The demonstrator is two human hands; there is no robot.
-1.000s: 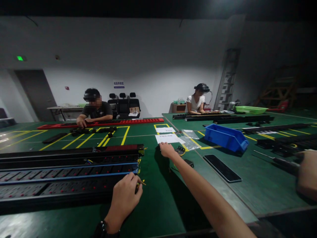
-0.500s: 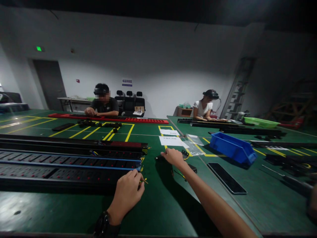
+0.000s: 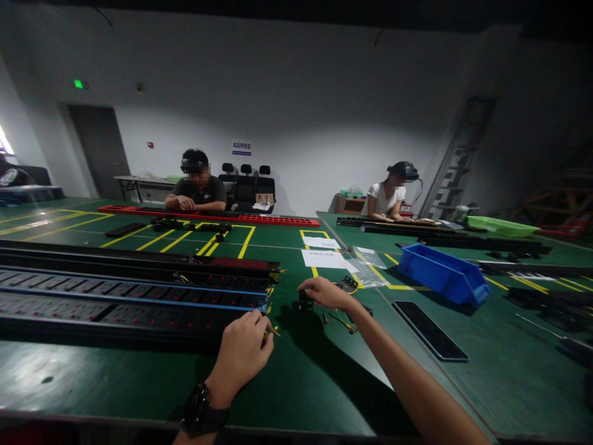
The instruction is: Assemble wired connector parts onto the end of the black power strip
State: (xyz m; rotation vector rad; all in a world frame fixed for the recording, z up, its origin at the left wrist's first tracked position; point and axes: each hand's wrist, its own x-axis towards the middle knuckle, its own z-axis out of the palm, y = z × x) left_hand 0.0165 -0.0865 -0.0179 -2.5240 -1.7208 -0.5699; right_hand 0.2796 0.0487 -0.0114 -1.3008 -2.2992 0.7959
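Observation:
My left hand point(image 3: 243, 352), with a black watch at its wrist, rests at the right end of the long black strip with red dots point(image 3: 152, 318). Its fingers are curled around the strip's end, where short yellow-green wires point(image 3: 273, 330) stick out. Over the green table my right hand point(image 3: 327, 292) grips a small black part point(image 3: 304, 301) between thumb and fingers. Just right of that part lie small brass-coloured pieces and a yellow-green wire point(image 3: 345, 322), partly beside my forearm.
A blue bin point(image 3: 440, 275) and a black phone-like slab point(image 3: 430, 330) are on the right. White papers point(image 3: 327, 259) and clear bags point(image 3: 370, 272) lie ahead. Across the table, two people sit behind a red frame point(image 3: 278, 220) and black strips.
My right hand has lifted slightly, and the small black part now shows upright beneath its fingers. The left hand stays at the strip's end. The whole view has shifted slightly.

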